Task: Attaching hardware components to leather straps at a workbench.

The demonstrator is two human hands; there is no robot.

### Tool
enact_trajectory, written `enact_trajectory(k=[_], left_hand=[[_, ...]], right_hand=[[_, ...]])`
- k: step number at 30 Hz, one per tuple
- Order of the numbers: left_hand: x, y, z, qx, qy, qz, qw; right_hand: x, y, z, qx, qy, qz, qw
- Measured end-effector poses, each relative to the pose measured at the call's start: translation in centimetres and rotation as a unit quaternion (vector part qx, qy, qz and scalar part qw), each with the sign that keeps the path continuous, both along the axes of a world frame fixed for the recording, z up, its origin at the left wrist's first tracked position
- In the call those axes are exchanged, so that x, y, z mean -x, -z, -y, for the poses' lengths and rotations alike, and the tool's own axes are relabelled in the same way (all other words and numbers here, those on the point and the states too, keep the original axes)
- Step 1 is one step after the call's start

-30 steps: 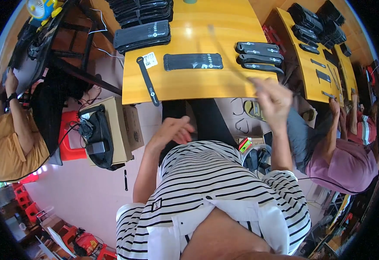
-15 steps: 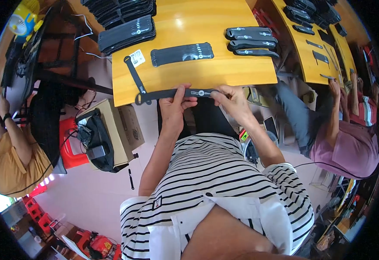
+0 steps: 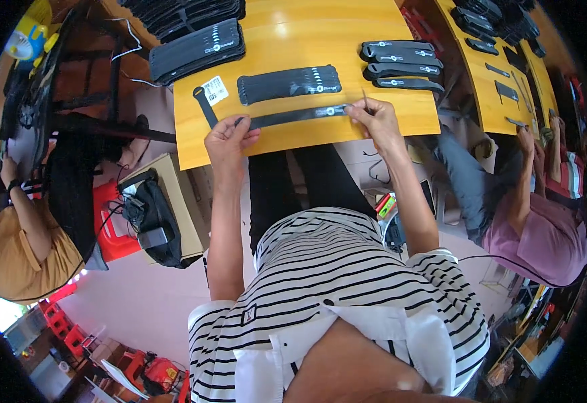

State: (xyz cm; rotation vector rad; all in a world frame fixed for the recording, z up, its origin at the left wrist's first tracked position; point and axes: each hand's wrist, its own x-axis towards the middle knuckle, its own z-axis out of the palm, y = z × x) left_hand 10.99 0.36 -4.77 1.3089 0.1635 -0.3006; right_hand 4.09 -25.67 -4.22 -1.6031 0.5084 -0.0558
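Strap (image 3: 292, 116) now flat, left hand (image 3: 228, 139), right hand (image 3: 372, 117) pinching ends

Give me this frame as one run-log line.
left hand: pins strap end | right hand: thin tool at black strap | surface: yellow table

flat black straps (image 3: 286, 117) on near table: 3 | folded black straps (image 3: 401, 64): 4 | white tag (image 3: 215, 88): 1

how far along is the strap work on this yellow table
Looks done: four black straps lie side by side at the table's far right. In hand: the left hand and right hand pin the ends of one long black strap. Probably left: the flat pile at far left and another strap.
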Motion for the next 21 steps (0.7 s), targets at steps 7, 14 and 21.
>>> enact_trajectory(k=[7,14,21], left_hand=[[-4.2,1.8,0.4,-0.076,0.006,-0.011,0.997],[-5.4,3.4,1.0,-0.169,-0.023,0.060,0.983],[-6.0,4.5,1.1,-0.188,-0.029,0.064,0.980]], right_hand=[[-2.9,2.5,0.9,0.093,-0.004,-0.005,0.996],[-4.3,3.3,0.9,0.213,0.032,0.006,0.977],[-4.9,3.2,0.7,0.249,0.036,-0.041,0.967]])
